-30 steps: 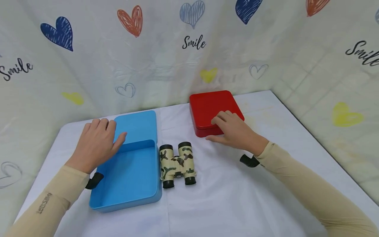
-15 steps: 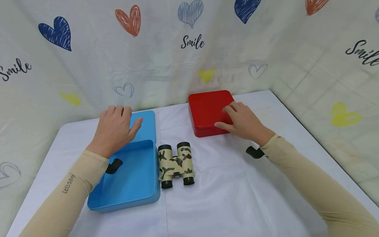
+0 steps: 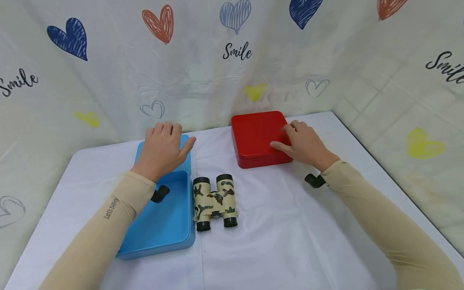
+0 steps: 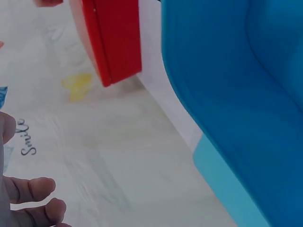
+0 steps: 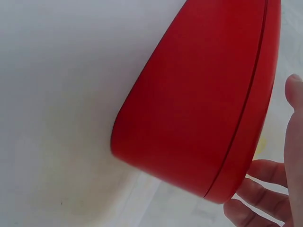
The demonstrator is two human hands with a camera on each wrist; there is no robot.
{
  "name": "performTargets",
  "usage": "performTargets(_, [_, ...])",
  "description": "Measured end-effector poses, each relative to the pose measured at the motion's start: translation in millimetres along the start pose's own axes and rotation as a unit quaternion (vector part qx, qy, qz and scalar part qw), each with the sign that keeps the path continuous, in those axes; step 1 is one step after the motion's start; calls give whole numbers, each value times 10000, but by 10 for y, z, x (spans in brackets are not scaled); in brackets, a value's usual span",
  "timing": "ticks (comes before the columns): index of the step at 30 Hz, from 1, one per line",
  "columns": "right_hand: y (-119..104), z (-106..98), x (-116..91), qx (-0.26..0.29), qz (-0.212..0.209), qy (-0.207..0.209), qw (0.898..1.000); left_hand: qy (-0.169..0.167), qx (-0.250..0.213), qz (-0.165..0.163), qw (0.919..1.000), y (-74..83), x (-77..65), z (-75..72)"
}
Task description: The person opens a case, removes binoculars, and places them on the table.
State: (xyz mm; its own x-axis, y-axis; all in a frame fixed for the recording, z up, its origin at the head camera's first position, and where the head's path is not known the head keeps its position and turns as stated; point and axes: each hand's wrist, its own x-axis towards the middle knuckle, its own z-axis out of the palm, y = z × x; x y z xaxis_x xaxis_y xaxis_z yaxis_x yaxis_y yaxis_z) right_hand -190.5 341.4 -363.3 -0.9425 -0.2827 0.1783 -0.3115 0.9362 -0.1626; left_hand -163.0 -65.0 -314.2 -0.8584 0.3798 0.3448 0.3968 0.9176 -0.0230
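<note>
My left hand (image 3: pixel 163 149) hovers over the blue box (image 3: pixel 163 225), in front of its raised-back lid (image 3: pixel 185 155), with relaxed fingers and the thumb held out to the right. It holds nothing; its fingertips (image 4: pixel 42 189) show at the left of the left wrist view. My right hand (image 3: pixel 306 143) is at the right side of a closed red box (image 3: pixel 255 135). In the right wrist view its fingertips (image 5: pixel 241 210) come right up to the lid's far corner, while the thumb (image 5: pixel 294 90) stands apart from the lid.
Camouflage-patterned binoculars (image 3: pixel 215 201) lie against the right side of the blue box. A white cloth (image 3: pixel 272 241) covers the table, and a curtain with printed hearts (image 3: pixel 195 76) hangs behind it.
My left hand has moved right and farther back, from the blue box's left side to over its lid. My right hand has slid right, from the red lid's front to its right edge.
</note>
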Motion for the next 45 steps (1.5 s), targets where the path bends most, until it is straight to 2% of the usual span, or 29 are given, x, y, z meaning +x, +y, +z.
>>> performTargets(5, [101,6,33,-69,139,-11,9999,-354,-39,-69,9993,144,96,34])
performTargets(9, [178,17,59,-213,244,-42,9995,-485,-3,-77,9988,274,180,55])
performTargets(15, [262,35,105,-198,456,-347,9982,-630,-39,6,9980,456,293,97])
performTargets(23, [324,22,214,35,646,-510,9966,-687,-163,103,9974,698,467,278])
performTargets(31, [341,32,299,24,824,-783,9935,-1037,-386,-117,9938,878,648,487])
performTargets(37, [365,68,286,221,1042,-961,9897,-1328,-294,-297,9903,991,777,645])
performTargets(45, [387,123,315,349,1156,-1216,9852,-1630,-287,-360,9856,1126,888,699])
